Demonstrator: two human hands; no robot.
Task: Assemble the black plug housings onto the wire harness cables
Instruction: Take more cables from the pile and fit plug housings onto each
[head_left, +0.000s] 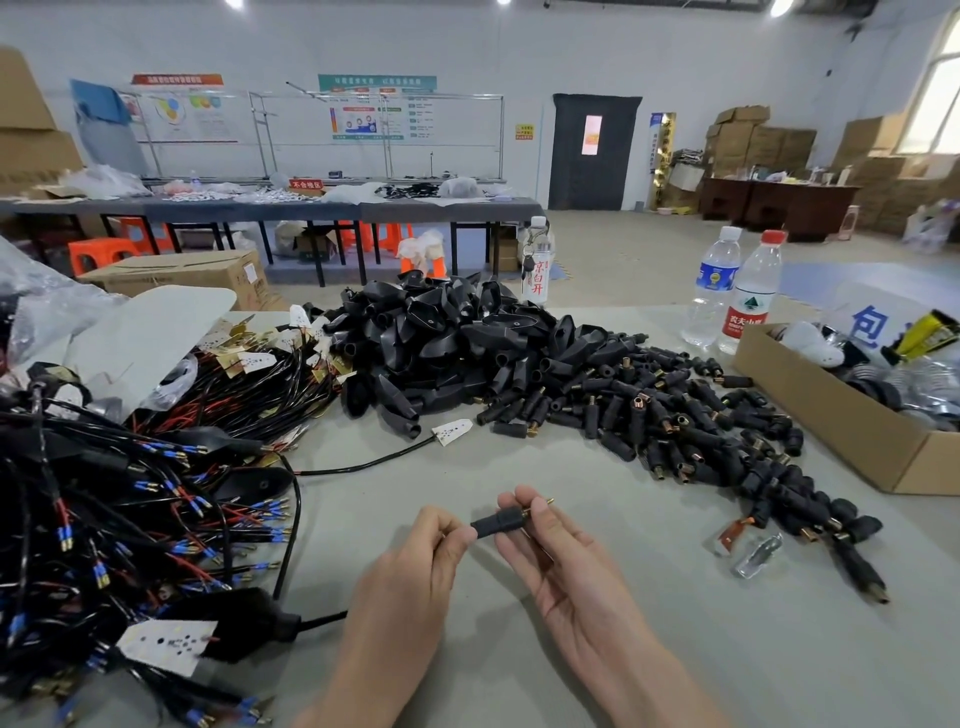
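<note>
Pinching a black plug (497, 521) between them, both hands hover low over the middle of the worktop (519, 649). The left hand (415, 566) grips the plug's blunt end with curled fingers. The right hand (561, 561), palm up, clamps the end where a brass pin points to 2 o'clock. Bare worktop runs open around the hands toward 6 and 4 o'clock.

At 9 o'clock the wire harness cables (130, 509) crowd in a tangle, one furry black sleeve lying just beside the left wrist. A loose tagged cable (363, 462) crosses at 11 o'clock. A heap of black housings (441, 332) fills 12 o'clock. A spill of small plugs (675, 426) trails from 1 to 3 o'clock, near the right hand but apart from it. A cardboard box (841, 431) borders the right side at 2 o'clock, with two water bottles (711, 291) behind it.
</note>
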